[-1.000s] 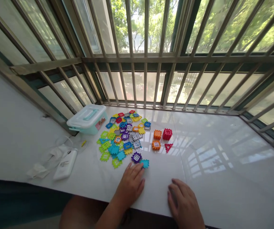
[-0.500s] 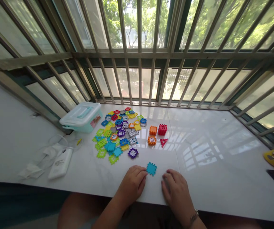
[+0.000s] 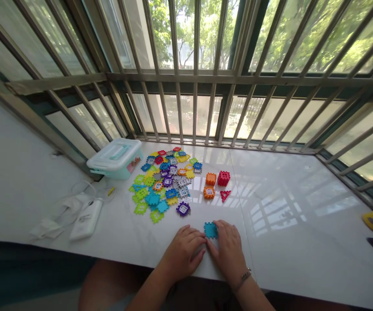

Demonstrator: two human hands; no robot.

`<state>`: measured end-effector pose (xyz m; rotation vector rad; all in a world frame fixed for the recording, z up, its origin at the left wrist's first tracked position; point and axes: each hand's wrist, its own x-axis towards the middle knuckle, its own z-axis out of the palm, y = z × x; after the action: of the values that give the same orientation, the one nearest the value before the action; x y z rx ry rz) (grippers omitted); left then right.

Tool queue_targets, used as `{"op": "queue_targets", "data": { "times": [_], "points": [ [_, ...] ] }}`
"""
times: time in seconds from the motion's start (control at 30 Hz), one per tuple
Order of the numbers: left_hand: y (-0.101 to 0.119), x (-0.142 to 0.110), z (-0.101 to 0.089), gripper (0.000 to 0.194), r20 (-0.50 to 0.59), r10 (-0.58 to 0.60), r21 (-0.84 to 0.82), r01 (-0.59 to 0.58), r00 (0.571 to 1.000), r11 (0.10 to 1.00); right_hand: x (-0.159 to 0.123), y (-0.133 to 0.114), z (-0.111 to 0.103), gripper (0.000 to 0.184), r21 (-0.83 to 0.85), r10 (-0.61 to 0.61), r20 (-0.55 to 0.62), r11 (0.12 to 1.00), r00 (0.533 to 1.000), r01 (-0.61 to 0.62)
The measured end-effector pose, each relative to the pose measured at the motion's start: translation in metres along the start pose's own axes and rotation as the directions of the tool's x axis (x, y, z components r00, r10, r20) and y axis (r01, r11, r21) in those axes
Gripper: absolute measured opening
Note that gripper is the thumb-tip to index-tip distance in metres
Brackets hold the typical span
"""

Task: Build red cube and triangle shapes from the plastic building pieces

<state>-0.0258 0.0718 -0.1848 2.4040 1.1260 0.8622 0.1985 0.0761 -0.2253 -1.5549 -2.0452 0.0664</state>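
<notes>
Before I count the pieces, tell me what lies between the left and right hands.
In the head view, a teal interlocking plastic square lies between the left hand and the right hand, with the right hand's fingers on its edge.

The teal plastic tile (image 3: 210, 230) now sits well clear of the pile (image 3: 160, 185)! The left hand (image 3: 184, 252) and right hand (image 3: 227, 248) have closed in, touching its sides!
</notes>
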Motion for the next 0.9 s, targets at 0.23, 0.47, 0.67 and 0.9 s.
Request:
{"op": "queue_targets", "data": {
  "times": [0.23,0.47,0.67,0.9],
  "points": [
    [-0.001,0.0,0.003,0.032,-0.031,-0.003,0.001,0.003,1.0,1.0,0.001,0.005,-0.001,0.041,0.058,0.005,0.029,0.998,1.0,-0.007],
    [-0.006,0.002,0.009,0.025,-0.112,-0.03,0.042,0.035,0.993,0.999,0.003,0.021,-0.014,0.048,0.134,-0.053,-0.004,0.989,0.999,0.053],
    [-0.006,0.004,0.008,0.022,-0.104,-0.051,0.022,0.053,0.993,0.998,0.019,0.08,-0.037,0.054,0.101,-0.003,-0.073,0.995,0.997,0.01],
    [-0.007,0.004,0.009,0.019,-0.111,-0.061,0.005,0.062,0.992,0.998,0.079,0.163,-0.045,0.071,0.025,0.142,-0.131,0.99,0.981,-0.14]
  ]
}}
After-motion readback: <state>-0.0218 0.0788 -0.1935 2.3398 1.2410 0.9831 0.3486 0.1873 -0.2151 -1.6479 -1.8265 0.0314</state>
